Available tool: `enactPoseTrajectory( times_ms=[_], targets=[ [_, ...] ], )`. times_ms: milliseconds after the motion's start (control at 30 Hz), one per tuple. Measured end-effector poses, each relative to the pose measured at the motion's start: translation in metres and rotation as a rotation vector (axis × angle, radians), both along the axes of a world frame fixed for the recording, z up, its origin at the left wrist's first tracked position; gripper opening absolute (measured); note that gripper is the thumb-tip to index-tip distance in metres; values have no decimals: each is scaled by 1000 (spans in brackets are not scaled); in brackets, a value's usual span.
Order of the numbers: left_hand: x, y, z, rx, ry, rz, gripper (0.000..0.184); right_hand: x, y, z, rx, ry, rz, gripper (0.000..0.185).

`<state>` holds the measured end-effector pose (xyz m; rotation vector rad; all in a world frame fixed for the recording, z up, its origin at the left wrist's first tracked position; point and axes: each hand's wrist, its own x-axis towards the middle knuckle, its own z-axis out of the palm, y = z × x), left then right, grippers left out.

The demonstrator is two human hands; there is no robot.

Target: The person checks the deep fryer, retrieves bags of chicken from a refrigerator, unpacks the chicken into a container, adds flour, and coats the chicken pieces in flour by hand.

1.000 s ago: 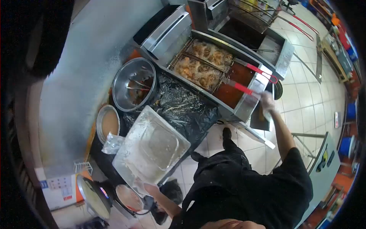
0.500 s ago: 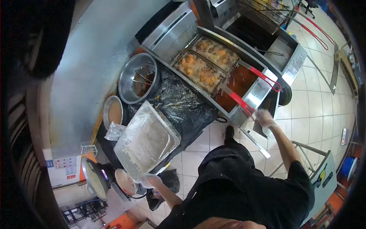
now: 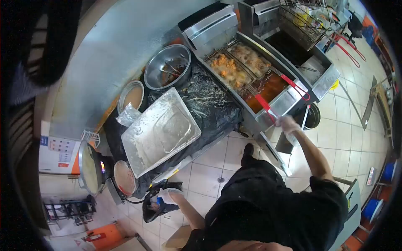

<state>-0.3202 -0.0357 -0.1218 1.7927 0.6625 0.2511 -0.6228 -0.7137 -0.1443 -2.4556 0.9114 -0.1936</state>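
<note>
Your right hand (image 3: pixel 288 124), gloved, is closed on the end of a red handle (image 3: pixel 263 101). That handle belongs to the near basket (image 3: pixel 242 66), which sits in the fryer (image 3: pixel 274 115) with orange-brown pieces showing above foaming oil. Your left hand (image 3: pixel 171 195), also gloved, is low beside the counter, at a black bag (image 3: pixel 153 211); cannot tell whether its fingers hold anything.

Far basket (image 3: pixel 274 70) lies alongside the near one, foam over its load, its red handle pointing your way.

Left of the fryer, the counter (image 3: pixel 217 100) wears a black sheet streaked with pale residue. On it: a tray (image 3: pixel 167 129), whitish coating inside; a metal bowl (image 3: pixel 153 79) with tongs (image 3: pixel 171 67) in it; a pan (image 3: pixel 134 98) of tan liquid; a clear bag (image 3: pixel 127 115) between pan and tray.

Beyond your right hand, a black bucket (image 3: pixel 313 117) stands on the tiled floor (image 3: pixel 331 138).
</note>
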Motion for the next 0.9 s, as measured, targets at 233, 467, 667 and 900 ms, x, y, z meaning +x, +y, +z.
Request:
enactPoseTrajectory(
  times_ms=[233, 467, 667, 900],
  targets=[
    [-36, 10, -19, -37, -95, 102, 30, 7, -35, -63, 137, -25, 132, 23],
    [-111, 14, 7, 8, 27, 96, 32, -13, -17, -36, -385, 285, 387, 18],
    [-144, 58, -77, 88, 29, 163, 29, -4, -7, -38, -192, 258, 54, 24],
    [-163, 55, -86, -204, -40, 15, 42, -8, -19, -64, -152, 148, 122, 32]
  ],
)
